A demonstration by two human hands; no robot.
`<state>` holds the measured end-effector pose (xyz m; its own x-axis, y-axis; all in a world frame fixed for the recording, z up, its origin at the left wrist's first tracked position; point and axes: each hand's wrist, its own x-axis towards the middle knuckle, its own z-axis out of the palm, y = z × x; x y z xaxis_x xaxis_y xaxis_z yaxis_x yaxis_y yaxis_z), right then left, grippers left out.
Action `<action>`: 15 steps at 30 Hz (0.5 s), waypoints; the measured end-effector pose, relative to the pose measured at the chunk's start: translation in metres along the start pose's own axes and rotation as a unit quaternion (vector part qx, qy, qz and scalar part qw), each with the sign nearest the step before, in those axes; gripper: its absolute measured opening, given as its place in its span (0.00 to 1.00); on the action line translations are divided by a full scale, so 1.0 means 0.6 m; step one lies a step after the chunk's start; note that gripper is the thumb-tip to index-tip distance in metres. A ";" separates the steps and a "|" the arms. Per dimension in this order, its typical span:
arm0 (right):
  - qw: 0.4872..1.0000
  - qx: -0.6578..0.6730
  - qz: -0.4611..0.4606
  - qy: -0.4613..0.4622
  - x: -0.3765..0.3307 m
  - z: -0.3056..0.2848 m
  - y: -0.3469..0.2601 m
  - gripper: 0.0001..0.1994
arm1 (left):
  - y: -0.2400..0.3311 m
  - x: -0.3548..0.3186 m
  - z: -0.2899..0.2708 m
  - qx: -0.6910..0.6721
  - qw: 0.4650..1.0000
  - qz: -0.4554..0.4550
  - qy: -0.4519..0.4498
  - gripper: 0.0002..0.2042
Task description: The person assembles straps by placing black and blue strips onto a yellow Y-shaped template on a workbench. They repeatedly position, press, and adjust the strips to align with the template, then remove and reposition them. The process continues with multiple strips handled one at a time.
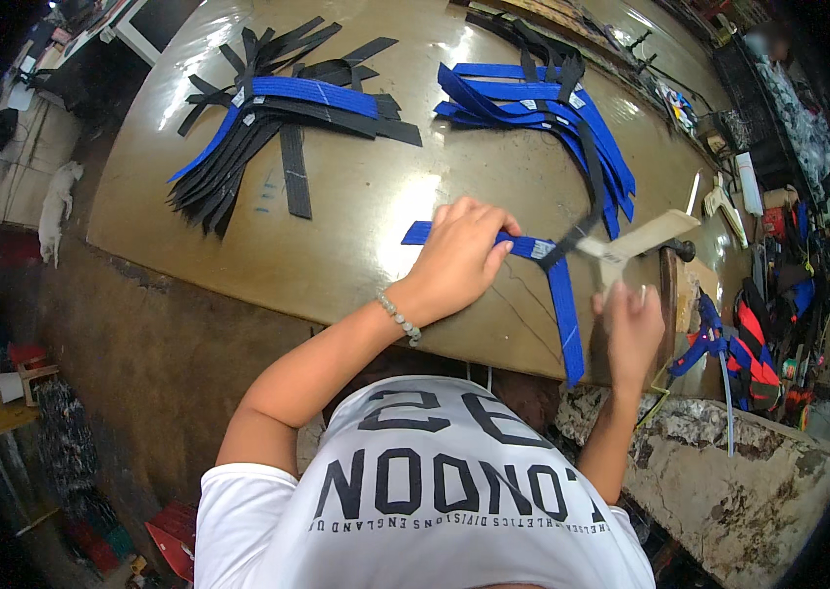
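R hand (631, 329) grips a pale wooden tool (636, 243) w/ fingers clenched; L hand (459, 257) presses the blue strap (562, 294) flat at table (356, 196) edge. Risk: strap slips if L eases. Beyond: blue pile (543, 108), black pile (268, 108).

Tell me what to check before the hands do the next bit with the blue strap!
1. Left hand presses the bent blue woven strap flat: ok.
2. Right hand grips the pale wooden tool: ok.
3. Tool tip sits where the short black strip crosses the strap: ok.
4. Strap lies fully on the shiny brown table: not ok, its lower end overhangs the edge.
5. Glue on the tool: cannot tell.
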<state>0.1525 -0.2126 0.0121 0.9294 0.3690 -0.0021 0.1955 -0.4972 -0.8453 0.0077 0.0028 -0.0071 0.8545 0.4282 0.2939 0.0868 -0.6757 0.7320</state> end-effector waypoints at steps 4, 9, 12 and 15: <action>0.996 -0.063 -0.068 0.005 -0.007 0.016 0.006 0.20 | -0.002 0.036 -0.062 -0.070 0.997 0.030 -0.004 0.09; 0.947 -0.290 -0.085 -0.108 -0.018 0.024 -0.021 0.20 | -0.078 0.022 -0.246 -0.013 0.985 0.033 0.171 0.09; 0.918 -0.366 -0.107 -0.110 -0.016 0.025 -0.032 0.19 | -0.178 -0.006 -0.371 0.053 0.958 -0.079 0.269 0.11; 0.920 -0.360 -0.121 -0.100 -0.002 0.011 -0.038 0.15 | -0.258 -0.024 -0.423 0.079 0.921 -0.254 0.285 0.11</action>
<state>0.1449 -0.1962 0.0277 0.7698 0.6380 -0.0195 0.6119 -0.7462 -0.2621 -0.1482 0.2534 0.0315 0.2795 0.9284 0.2449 0.5130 -0.3600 0.7793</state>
